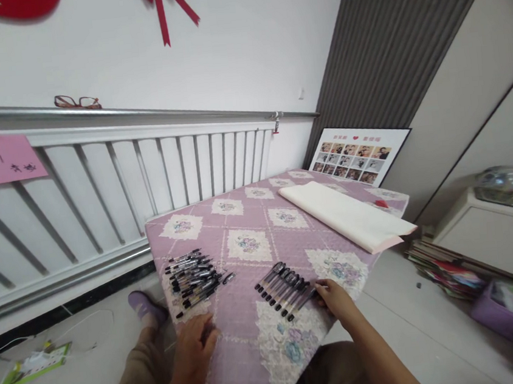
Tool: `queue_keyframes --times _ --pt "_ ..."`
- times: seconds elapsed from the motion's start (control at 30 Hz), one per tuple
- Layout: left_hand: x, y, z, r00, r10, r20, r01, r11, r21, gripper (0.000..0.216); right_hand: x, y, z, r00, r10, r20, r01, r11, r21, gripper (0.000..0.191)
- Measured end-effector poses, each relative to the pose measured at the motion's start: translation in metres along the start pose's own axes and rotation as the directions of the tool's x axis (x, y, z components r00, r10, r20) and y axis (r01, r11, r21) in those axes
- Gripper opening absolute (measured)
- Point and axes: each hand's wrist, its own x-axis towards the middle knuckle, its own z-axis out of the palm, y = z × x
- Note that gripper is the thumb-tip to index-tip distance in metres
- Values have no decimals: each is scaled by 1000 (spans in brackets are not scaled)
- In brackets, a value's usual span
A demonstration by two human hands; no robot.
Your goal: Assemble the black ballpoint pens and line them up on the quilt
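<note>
A row of capped gel pens with dark caps and clear barrels lies side by side on the flowered tablecloth. At the row's right end, my right hand pinches the outermost pen, with the fingertips closed near its end and part of it hidden. To the left is a loose pile of similar pens, pointing in slightly different directions. My left hand rests at the table's near edge just below that pile; it holds nothing, and its thumb is apart from the loosely bent fingers.
A folded cream sheet lies across the table's right side. Behind it leans a photo board. A white radiator runs along the wall, with glasses on the pipe above. A purple bin stands on the floor at right.
</note>
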Motion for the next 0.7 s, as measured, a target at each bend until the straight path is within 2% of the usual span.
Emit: queue_keyframes --times 0.4,0.7 --pt "-1 0 0 998 -43 35 44 999 -13 31 10 6 8 994 -111 -20 110 992 -59 11" --pt "-2 -3 0 999 -34 18 34 999 -7 32 9 15 9 987 -158 -23 154 982 -110 19"
